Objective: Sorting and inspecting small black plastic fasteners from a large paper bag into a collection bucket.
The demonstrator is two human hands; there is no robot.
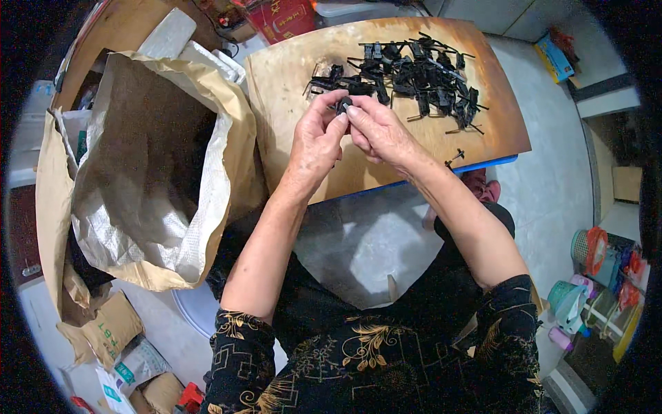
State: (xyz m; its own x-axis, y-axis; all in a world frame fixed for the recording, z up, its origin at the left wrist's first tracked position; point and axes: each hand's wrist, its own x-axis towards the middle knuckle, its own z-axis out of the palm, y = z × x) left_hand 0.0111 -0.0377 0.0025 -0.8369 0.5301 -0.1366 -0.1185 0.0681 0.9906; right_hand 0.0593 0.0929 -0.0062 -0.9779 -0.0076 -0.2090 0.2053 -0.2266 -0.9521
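Both my hands meet over the near part of the wooden board, pinching a small black plastic part (pixel 344 104) between them. My left hand (pixel 318 134) is closed on its left side with thumb and fingers. On the other side, my right hand (pixel 383 131) grips it between thumb and forefinger. Fingers cover most of the part, so its full shape is hidden. Just beyond my hands lies a spread pile of black plastic parts (pixel 424 76) with thin rods or stems. One loose black piece (pixel 455 159) rests by the board's near right edge.
A large open paper sack (pixel 238 131) with a pale woven lining stands left of the wooden board (pixel 283 76). Filled brown bags (pixel 114 324) lie on the floor at lower left. Baskets and plastic goods (pixel 569 303) sit at far right. A blue box (pixel 554 58) is at upper right.
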